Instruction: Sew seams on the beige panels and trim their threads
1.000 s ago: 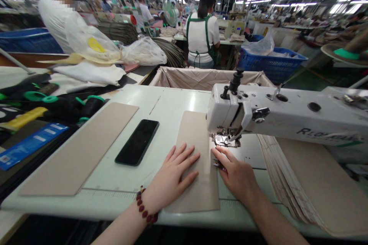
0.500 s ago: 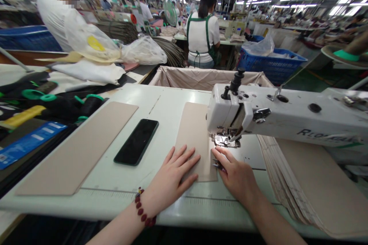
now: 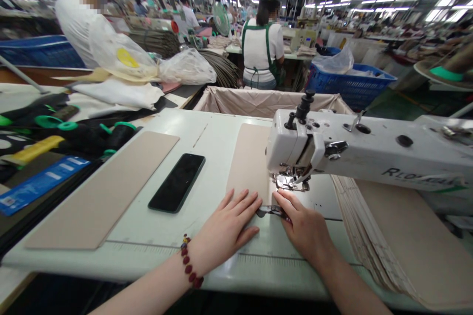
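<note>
Guiding the panel (image 3: 248,157) is best done with the left hand (image 3: 233,220) spread flat, snips (image 3: 271,210) gripped in the right hand (image 3: 307,226).

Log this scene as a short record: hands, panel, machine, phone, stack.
Left hand: spread flat, fingertips on panel
Right hand: holding metal tool, fingertips near presser foot
Panel: beige, partly hidden by machine and left hand
Machine: white, for sewing
Phone: screen dark, between panel and another beige piece
Stack: beige pieces, right of right hand
</note>
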A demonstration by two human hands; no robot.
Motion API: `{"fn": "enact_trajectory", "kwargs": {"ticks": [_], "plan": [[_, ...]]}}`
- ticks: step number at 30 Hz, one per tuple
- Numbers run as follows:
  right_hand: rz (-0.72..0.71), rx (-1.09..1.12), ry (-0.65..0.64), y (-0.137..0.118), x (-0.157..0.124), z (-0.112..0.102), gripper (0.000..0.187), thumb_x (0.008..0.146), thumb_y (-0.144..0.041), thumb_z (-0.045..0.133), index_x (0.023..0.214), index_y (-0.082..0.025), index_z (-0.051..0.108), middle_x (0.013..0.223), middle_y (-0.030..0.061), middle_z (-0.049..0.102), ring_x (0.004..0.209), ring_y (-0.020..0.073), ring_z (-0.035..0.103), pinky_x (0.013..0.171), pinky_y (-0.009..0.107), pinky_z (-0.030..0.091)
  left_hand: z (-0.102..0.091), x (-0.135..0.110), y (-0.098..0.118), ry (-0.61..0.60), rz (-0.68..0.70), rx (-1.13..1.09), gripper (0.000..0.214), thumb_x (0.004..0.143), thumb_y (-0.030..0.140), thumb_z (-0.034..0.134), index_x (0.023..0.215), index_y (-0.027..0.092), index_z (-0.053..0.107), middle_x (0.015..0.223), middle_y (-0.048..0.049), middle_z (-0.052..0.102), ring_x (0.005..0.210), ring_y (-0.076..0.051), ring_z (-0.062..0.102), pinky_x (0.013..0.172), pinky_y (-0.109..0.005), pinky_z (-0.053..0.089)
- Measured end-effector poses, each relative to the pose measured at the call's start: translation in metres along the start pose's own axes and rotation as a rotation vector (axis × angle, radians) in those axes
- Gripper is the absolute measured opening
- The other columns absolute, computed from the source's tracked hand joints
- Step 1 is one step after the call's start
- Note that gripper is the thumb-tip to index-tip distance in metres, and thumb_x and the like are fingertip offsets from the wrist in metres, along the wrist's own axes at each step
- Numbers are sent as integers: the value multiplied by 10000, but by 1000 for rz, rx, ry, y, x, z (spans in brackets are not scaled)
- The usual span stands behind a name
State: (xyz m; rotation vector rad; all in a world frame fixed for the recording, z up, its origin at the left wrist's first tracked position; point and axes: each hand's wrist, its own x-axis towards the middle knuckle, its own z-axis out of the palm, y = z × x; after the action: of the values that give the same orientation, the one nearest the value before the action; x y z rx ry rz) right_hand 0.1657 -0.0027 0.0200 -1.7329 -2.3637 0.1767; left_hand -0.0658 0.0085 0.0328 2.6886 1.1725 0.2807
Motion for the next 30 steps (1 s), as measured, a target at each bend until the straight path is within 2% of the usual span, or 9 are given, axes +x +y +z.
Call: {"fn": "enact_trajectory", "kwargs": {"ticks": [6,16,21,30], "plan": [[-6,9,1,0,0,0,607,845,-102,476,1416,-294,396,1469,-26,422,1109,197,597,869,307,538,3,14,-9,7,2,-18,605,962,475,433,1495,248,259,1531,-38,327,1412,-244,280,1158,-432,233],[-10,36,-24,-1,1,-7,568,856,-116,491,1398,-274,429,1457,-10,442,1064,199,626,837,311,554,6,37,-23,22,-39,-5,609,968,510,393,1483,200,294,1533,-61,320,1414,-219,276,1160,-390,224],[-10,33,-25,0,2,-6,556,859,-120,493,1393,-266,438,1454,1,445,1053,212,632,805,321,566,12,40,-26,53,-46,-6,624,962,521,400,1486,202,284,1534,-56,320,1414,-217,274,1160,-400,222],[-30,46,9,2,0,0,570,846,-110,493,1391,-267,434,1452,12,446,1068,211,626,809,328,566,9,39,-23,64,-53,-3,627,955,520,417,1483,208,290,1528,-68,332,1410,-213,285,1158,-403,217]]}}
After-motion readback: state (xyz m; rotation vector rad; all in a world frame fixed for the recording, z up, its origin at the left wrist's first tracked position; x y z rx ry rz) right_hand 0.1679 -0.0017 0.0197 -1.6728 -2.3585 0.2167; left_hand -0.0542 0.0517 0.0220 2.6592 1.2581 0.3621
